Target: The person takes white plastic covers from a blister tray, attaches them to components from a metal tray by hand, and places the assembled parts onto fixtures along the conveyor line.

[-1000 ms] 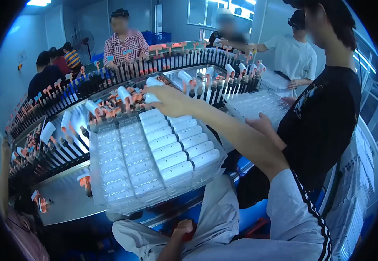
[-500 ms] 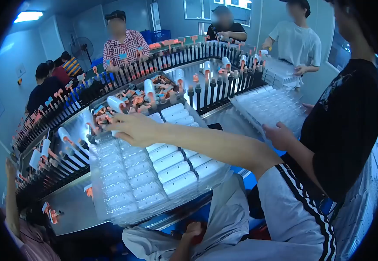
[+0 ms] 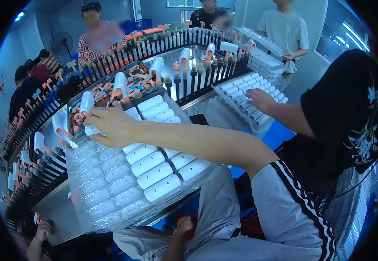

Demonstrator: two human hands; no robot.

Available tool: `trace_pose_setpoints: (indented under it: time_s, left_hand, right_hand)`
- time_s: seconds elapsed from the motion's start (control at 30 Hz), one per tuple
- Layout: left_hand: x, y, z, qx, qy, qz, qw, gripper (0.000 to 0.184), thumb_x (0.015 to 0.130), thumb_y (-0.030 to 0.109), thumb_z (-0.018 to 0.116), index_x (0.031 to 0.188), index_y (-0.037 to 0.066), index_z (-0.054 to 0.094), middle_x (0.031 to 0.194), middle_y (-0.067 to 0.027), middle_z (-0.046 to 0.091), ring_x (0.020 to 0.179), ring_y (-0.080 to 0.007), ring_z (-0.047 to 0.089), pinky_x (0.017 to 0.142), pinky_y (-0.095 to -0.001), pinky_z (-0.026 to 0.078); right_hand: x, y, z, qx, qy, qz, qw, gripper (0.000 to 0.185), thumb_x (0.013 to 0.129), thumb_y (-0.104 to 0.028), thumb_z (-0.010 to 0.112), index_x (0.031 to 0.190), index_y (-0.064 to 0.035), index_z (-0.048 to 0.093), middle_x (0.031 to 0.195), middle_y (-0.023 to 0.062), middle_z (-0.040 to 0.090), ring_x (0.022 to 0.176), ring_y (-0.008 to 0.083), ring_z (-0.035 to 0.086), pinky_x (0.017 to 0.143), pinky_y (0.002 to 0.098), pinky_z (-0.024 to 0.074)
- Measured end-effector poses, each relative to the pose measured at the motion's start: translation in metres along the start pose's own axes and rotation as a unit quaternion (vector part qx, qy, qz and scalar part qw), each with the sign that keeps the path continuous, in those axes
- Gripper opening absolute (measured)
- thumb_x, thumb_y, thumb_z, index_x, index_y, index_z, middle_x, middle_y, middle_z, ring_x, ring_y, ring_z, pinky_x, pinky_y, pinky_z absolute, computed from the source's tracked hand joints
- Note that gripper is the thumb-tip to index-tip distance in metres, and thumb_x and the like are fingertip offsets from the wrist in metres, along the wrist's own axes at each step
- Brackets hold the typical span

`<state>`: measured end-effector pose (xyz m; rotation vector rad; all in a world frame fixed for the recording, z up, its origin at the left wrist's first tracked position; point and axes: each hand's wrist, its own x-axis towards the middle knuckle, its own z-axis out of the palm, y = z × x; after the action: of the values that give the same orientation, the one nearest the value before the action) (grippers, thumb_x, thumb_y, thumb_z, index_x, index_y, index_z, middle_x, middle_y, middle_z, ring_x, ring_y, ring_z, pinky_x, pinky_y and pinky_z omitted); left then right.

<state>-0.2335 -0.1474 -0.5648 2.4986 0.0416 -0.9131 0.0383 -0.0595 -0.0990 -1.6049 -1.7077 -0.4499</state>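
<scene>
While right hand (image 3: 113,126) pinches casing (image 3: 92,130) (likely light, slick; grip sides) over tray (image 3: 97,208), left hand (image 3: 184,225) lies curled below, contents unclear.

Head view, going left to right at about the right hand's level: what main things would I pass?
A white cylinder → the right hand holding a white piece → a flat black object → another batch of white pieces → a co-worker's black sleeve.

A dark fan (image 3: 61,44) stands before pale, bluish walls (image 3: 65,16).
</scene>
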Motion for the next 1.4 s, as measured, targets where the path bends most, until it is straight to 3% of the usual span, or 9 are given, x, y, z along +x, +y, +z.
trace_pose_setpoints:
  time_s: [0.33, 0.5, 0.6, 0.73, 0.8, 0.83, 0.97, 1.03, 1.4]
  left_hand:
    - [-0.002, -0.005, 0.001, -0.026, 0.003, -0.032, 0.999, 0.039, 0.090, 0.034, 0.054, 0.114, 0.007, 0.068, 0.117, -0.0243, 0.065, 0.110, -0.0410, 0.062, 0.094, -0.0496, 0.050]
    - [0.011, -0.014, 0.018, -0.056, 0.026, -0.012, 0.998, 0.039, 0.093, 0.038, 0.049, 0.117, 0.013, 0.068, 0.114, -0.0217, 0.067, 0.108, -0.0393, 0.063, 0.094, -0.0486, 0.050]
    - [0.013, -0.015, 0.016, -0.058, -0.005, -0.001, 0.998, 0.038, 0.094, 0.036, 0.048, 0.120, 0.017, 0.067, 0.116, -0.0201, 0.066, 0.110, -0.0384, 0.062, 0.095, -0.0478, 0.049]
    - [0.007, -0.003, 0.004, -0.048, 0.000, -0.004, 0.999, 0.036, 0.093, 0.033, 0.049, 0.118, 0.014, 0.068, 0.117, -0.0206, 0.066, 0.111, -0.0375, 0.062, 0.095, -0.0474, 0.049]
    - [0.003, -0.003, 0.003, -0.038, 0.011, 0.011, 0.999, 0.037, 0.091, 0.033, 0.051, 0.109, 0.006, 0.070, 0.115, -0.0219, 0.066, 0.111, -0.0382, 0.062, 0.096, -0.0466, 0.049]
    - [0.003, -0.005, 0.003, -0.040, 0.011, 0.012, 0.999, 0.037, 0.091, 0.033, 0.051, 0.109, 0.006, 0.070, 0.115, -0.0219, 0.066, 0.111, -0.0382, 0.062, 0.096, -0.0466, 0.049]
    - [0.012, -0.005, 0.005, -0.048, 0.013, 0.013, 0.999, 0.035, 0.091, 0.030, 0.050, 0.110, 0.008, 0.069, 0.117, -0.0212, 0.065, 0.112, -0.0375, 0.061, 0.097, -0.0464, 0.048]
    - [0.010, -0.006, 0.008, -0.047, 0.013, 0.012, 0.999, 0.034, 0.091, 0.030, 0.050, 0.110, 0.008, 0.069, 0.117, -0.0208, 0.065, 0.113, -0.0372, 0.061, 0.097, -0.0464, 0.048]
    - [0.012, -0.001, 0.002, -0.023, 0.013, 0.028, 0.999, 0.034, 0.090, 0.025, 0.050, 0.110, 0.007, 0.069, 0.117, -0.0223, 0.065, 0.111, -0.0368, 0.063, 0.093, -0.0470, 0.050]
  right_hand:
    - [0.009, -0.005, -0.012, -0.004, 0.058, -0.082, 0.995, 0.044, 0.084, -0.022, 0.070, 0.122, -0.0050, 0.056, 0.116, 0.0157, 0.058, 0.113, 0.0341, 0.056, 0.094, 0.0455, 0.0455]
    - [0.051, 0.007, -0.089, 0.092, 0.136, 0.099, 0.981, 0.038, 0.090, -0.031, 0.068, 0.118, -0.0059, 0.062, 0.107, 0.0115, 0.065, 0.097, 0.0238, 0.064, 0.086, 0.0392, 0.0510]
    - [0.047, 0.034, -0.147, 0.203, 0.212, 0.253, 0.922, 0.026, 0.091, -0.024, 0.069, 0.109, -0.0058, 0.068, 0.083, 0.0053, 0.069, 0.069, 0.0115, 0.065, 0.058, 0.0266, 0.0504]
    - [-0.010, 0.144, -0.196, 0.256, 0.542, 0.329, 0.730, 0.024, 0.092, -0.019, 0.062, 0.109, -0.0025, 0.067, 0.091, 0.0111, 0.069, 0.074, 0.0202, 0.068, 0.066, 0.0309, 0.0562]
    - [-0.059, 0.189, -0.210, 0.134, 0.551, 0.508, 0.648, 0.029, 0.088, -0.024, 0.067, 0.100, 0.0022, 0.066, 0.092, 0.0129, 0.070, 0.075, 0.0217, 0.070, 0.066, 0.0352, 0.0582]
    - [-0.102, 0.238, -0.214, -0.047, 0.434, 0.548, 0.714, 0.031, 0.088, -0.024, 0.066, 0.105, 0.0023, 0.065, 0.097, 0.0147, 0.070, 0.079, 0.0232, 0.071, 0.069, 0.0365, 0.0585]
    - [-0.070, 0.151, -0.196, 0.026, 0.584, 0.598, 0.548, 0.034, 0.085, -0.017, 0.059, 0.114, -0.0002, 0.061, 0.106, 0.0176, 0.068, 0.100, 0.0251, 0.068, 0.084, 0.0366, 0.0571]
    - [-0.099, 0.237, -0.201, -0.157, 0.471, 0.630, 0.597, 0.049, 0.083, -0.039, 0.065, 0.108, 0.0024, 0.066, 0.108, 0.0227, 0.068, 0.101, 0.0359, 0.067, 0.086, 0.0436, 0.0544]
    - [-0.042, 0.149, -0.162, -0.470, -0.040, 0.398, 0.787, 0.041, 0.085, -0.037, 0.059, 0.099, 0.0005, 0.068, 0.104, 0.0233, 0.068, 0.095, 0.0397, 0.068, 0.084, 0.0466, 0.0543]
